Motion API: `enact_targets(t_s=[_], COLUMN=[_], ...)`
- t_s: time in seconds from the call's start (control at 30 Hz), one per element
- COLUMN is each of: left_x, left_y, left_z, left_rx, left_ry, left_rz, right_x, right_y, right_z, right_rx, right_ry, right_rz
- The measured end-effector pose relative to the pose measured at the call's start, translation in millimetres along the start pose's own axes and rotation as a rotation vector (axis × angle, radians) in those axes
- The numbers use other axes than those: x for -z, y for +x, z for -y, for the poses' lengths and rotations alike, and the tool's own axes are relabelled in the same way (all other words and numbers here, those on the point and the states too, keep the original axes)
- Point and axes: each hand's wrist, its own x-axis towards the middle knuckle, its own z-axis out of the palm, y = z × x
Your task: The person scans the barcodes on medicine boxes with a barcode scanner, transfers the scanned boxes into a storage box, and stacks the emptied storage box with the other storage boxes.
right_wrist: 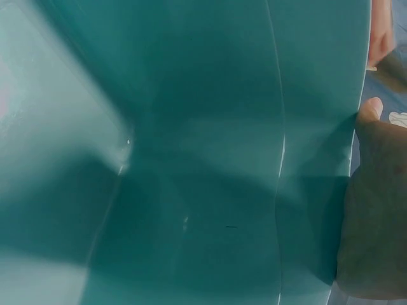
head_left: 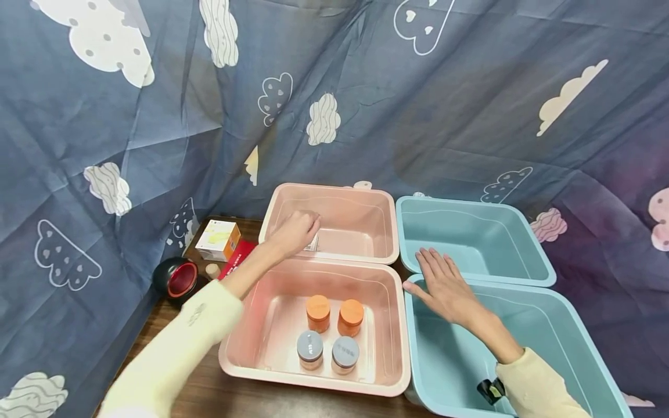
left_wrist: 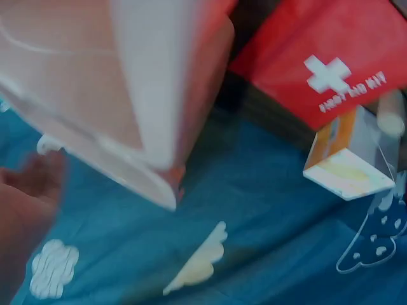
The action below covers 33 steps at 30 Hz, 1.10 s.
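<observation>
In the head view my left hand (head_left: pixel 295 230) is over the back pink bin (head_left: pixel 345 191), fingers bent downward. Just beneath it, a white piece with dark print (head_left: pixel 312 242) shows; I cannot tell whether the hand holds it. The left wrist view shows part of this hand (left_wrist: pixel 28 197), blurred, beside the bin's rim (left_wrist: pixel 121 175). My right hand (head_left: pixel 444 287) is spread palm down at the adjoining rims of the two blue bins, fingers straight, holding nothing. In the front pink bin (head_left: pixel 313 380) stand two orange-lidded jars (head_left: pixel 318 312) and two grey-lidded jars (head_left: pixel 345 354).
Left of the pink bins lie a red first aid kit pouch (head_left: pixel 237 258), a white-and-orange box (head_left: pixel 218 239) and a black bowl with red inside (head_left: pixel 180 278). A small black object (head_left: pixel 490 391) lies in the front blue bin (head_left: pixel 580 325). The back blue bin (head_left: pixel 470 206) stands behind it, before a patterned cloth (head_left: pixel 366 128).
</observation>
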Motion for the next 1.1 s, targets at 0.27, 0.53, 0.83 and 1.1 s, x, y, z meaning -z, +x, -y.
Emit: enact_targets(t_s=[0.27,0.53,0.83,1.1], left_x=[71.3,24.9,2.9,-6.9], left_y=[-93.4,-144.8,-162.2,-154.6], left_z=[-95.4,-101.5,-96.3,-96.5], left_rx=[-0.410,-0.294,-0.227,-0.132], left_ry=[-0.069,0.033,0.109,0.141], left_rz=[0.180,0.242,0.318,0.298], right_x=[-5,-5,-4,1], right_y=[-3.0,-4.8,-2.7,-0.1], right_z=[-4,-5,-5,-1], right_rx=[-0.015,-0.014,-0.010,-0.028], right_ry=[0.004,0.007,-0.017,-0.035], right_rz=[0.021,-0.001,0.000,0.021])
